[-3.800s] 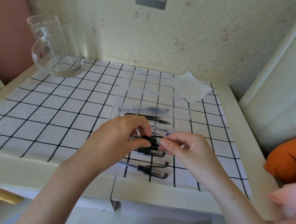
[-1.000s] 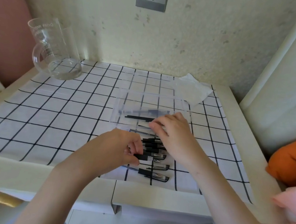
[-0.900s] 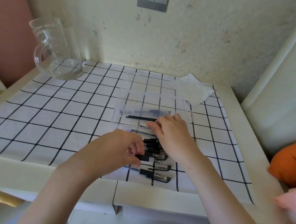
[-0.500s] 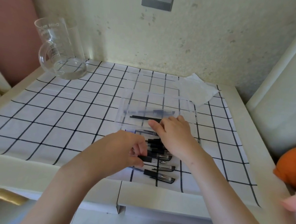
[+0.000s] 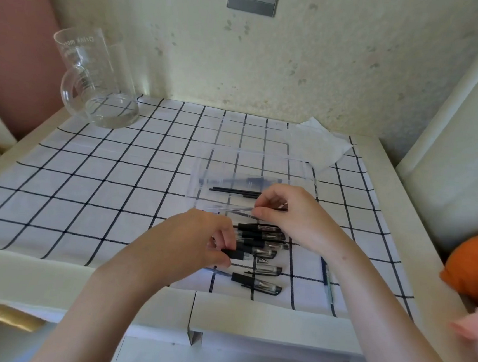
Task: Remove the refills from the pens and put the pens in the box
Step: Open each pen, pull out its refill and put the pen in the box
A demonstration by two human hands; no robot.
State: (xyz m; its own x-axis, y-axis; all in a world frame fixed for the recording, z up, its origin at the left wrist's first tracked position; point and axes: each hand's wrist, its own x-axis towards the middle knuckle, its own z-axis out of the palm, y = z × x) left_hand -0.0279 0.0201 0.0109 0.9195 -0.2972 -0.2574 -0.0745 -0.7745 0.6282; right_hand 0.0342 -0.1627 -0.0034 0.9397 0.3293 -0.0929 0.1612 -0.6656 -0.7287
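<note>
A clear plastic box [image 5: 201, 162] stands mid-table on the checked cloth. Two black refills [image 5: 231, 191] and a clear pen barrel [image 5: 246, 179] lie inside it. Just in front of the box, several black-capped pens [image 5: 264, 236] lie side by side, and two more [image 5: 260, 284] lie nearer the table edge. My left hand [image 5: 196, 244] pinches the black end of one pen [image 5: 241, 254] in the row. My right hand [image 5: 295, 215] hovers over the box's near edge, thumb and forefinger pinching a thin clear barrel [image 5: 235, 210] that points left.
A glass jug [image 5: 95, 85] stands at the back left corner. A white tissue [image 5: 315, 144] lies behind the box. A thin blue pen [image 5: 327, 282] lies on the cloth by my right forearm. An orange object [image 5: 475, 262] sits off the table's right edge.
My right hand has moved from the pens to the box's near edge and now pinches a clear barrel. My left hand stays on a pen in the row.
</note>
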